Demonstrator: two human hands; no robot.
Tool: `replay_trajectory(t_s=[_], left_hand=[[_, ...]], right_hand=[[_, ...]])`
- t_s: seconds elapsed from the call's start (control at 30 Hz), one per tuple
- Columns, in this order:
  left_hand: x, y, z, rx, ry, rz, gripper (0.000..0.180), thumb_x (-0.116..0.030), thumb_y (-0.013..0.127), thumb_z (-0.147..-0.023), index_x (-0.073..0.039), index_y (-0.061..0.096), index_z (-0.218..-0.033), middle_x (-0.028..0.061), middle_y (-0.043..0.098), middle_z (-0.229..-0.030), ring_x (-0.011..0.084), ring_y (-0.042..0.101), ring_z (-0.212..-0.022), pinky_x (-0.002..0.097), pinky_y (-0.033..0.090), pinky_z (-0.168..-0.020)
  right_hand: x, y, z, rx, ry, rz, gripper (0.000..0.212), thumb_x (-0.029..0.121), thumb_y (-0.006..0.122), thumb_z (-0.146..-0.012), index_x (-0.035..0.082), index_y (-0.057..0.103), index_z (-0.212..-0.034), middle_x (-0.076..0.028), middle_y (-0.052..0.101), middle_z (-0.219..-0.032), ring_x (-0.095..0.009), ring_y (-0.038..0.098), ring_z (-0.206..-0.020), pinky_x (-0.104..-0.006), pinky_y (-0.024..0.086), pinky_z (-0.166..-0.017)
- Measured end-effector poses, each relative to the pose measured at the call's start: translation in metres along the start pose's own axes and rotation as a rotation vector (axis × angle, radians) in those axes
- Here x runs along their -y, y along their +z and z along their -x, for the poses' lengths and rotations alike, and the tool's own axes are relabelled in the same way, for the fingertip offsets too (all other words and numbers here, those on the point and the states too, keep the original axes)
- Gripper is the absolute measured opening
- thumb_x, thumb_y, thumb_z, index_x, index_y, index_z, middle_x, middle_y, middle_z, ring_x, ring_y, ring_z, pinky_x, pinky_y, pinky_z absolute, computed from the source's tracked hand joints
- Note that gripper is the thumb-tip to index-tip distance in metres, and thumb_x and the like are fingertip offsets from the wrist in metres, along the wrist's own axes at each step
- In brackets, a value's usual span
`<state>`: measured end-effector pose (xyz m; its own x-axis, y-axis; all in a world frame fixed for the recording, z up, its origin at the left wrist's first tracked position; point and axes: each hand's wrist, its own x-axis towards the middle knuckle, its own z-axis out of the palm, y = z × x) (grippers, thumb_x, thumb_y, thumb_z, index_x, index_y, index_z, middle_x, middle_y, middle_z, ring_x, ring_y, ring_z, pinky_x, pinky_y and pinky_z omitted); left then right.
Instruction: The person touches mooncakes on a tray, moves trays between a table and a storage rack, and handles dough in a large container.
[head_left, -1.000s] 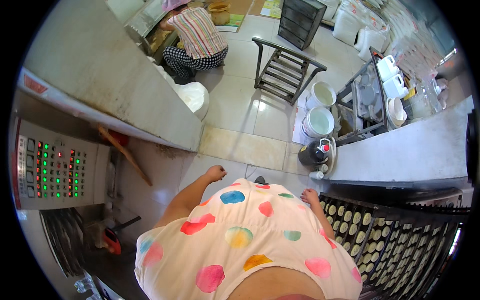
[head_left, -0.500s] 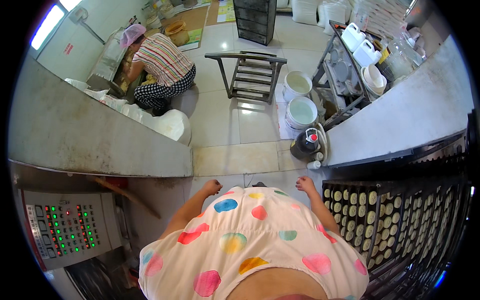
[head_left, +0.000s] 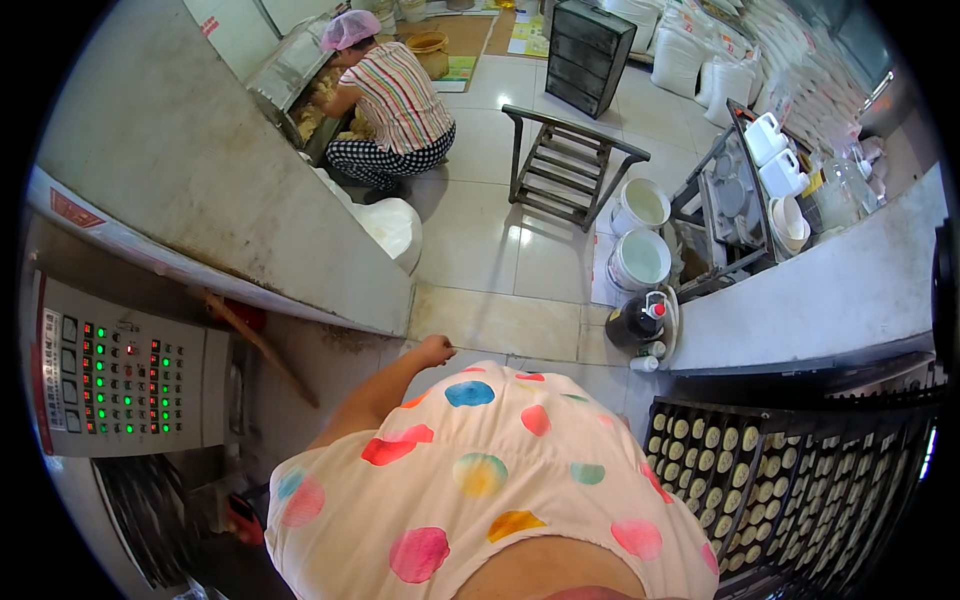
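Note:
My left hand [head_left: 436, 350] hangs in front of my body, low above the floor near the doorway's threshold. Its fingers are curled in, and nothing shows in them. The corner of the low left wall [head_left: 390, 300] is nearest to it. My right hand is out of view, hidden behind my spotted clothing. At my right stands a dark metal rack [head_left: 760, 410] whose trays carry rows of small round pale pieces. To my left is a control panel [head_left: 130, 375] with rows of green and red lights.
Beyond the walls, a person [head_left: 395, 110] squats at a metal trough [head_left: 300, 85] holding dough. A metal frame cart [head_left: 565, 165] stands mid-floor. White buckets [head_left: 640, 258], a dark jug [head_left: 632, 325] and a shelf with containers [head_left: 735, 200] line the right. A wooden stick [head_left: 262, 350] leans at left.
My right hand has gone out of view. My left hand stays curled. The view has turned left, so the room's things sit further right. The squatting person still works at the trough.

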<state>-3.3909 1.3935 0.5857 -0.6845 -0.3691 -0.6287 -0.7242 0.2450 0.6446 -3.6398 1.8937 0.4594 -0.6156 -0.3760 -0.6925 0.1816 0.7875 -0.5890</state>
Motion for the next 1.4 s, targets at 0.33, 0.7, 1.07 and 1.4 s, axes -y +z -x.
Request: replay_trajectory(t_s=[0.33, 0.7, 1.07, 1.4], left_hand=[[0.063, -0.007, 0.028, -0.076, -0.219, 0.052, 0.028, -0.026, 0.06, -0.079, 0.002, 0.063, -0.08, 0.0102, 0.063, -0.065, 0.0172, 0.059, -0.051, 0.0305, 0.048, -0.046], [0.004, 0.026, 0.007, -0.072, -0.025, -0.038, 0.03, -0.027, 0.06, -0.081, 0.002, 0.062, -0.089, 0.0111, 0.065, -0.073, 0.0176, 0.062, -0.058, 0.0306, 0.049, -0.048], [-0.042, 0.022, -0.034, -0.03, -0.197, 0.043, 0.03, -0.028, 0.06, -0.081, 0.001, 0.063, -0.088, 0.0105, 0.066, -0.075, 0.0173, 0.063, -0.061, 0.0313, 0.05, -0.054], [-0.13, -0.044, -0.1, -0.163, 0.182, 0.162, 0.026, -0.021, 0.056, -0.087, 0.001, 0.058, -0.102, 0.0087, 0.064, -0.087, 0.017, 0.062, -0.076, 0.0306, 0.049, -0.066]], right_hand=[[0.166, -0.02, -0.006, 0.065, 0.07, -0.44, 0.018, 0.012, 0.056, -0.084, -0.002, 0.057, -0.094, -0.01, 0.06, -0.075, -0.02, 0.061, -0.062, -0.0295, 0.051, -0.056], [0.158, -0.063, 0.014, 0.039, 0.074, -0.081, 0.022, 0.016, 0.056, -0.084, -0.002, 0.056, -0.096, -0.01, 0.061, -0.078, -0.02, 0.063, -0.062, -0.0304, 0.053, -0.051], [0.215, -0.091, -0.046, -0.043, -0.309, -0.346, 0.02, 0.015, 0.056, -0.088, 0.0, 0.058, -0.101, -0.007, 0.063, -0.082, -0.013, 0.06, -0.069, -0.024, 0.049, -0.059], [0.516, -0.108, -0.087, -0.481, -1.059, 0.123, 0.017, 0.01, 0.053, -0.085, 0.005, 0.06, -0.099, -0.012, 0.063, -0.093, -0.026, 0.061, -0.084, -0.0344, 0.047, -0.074]])
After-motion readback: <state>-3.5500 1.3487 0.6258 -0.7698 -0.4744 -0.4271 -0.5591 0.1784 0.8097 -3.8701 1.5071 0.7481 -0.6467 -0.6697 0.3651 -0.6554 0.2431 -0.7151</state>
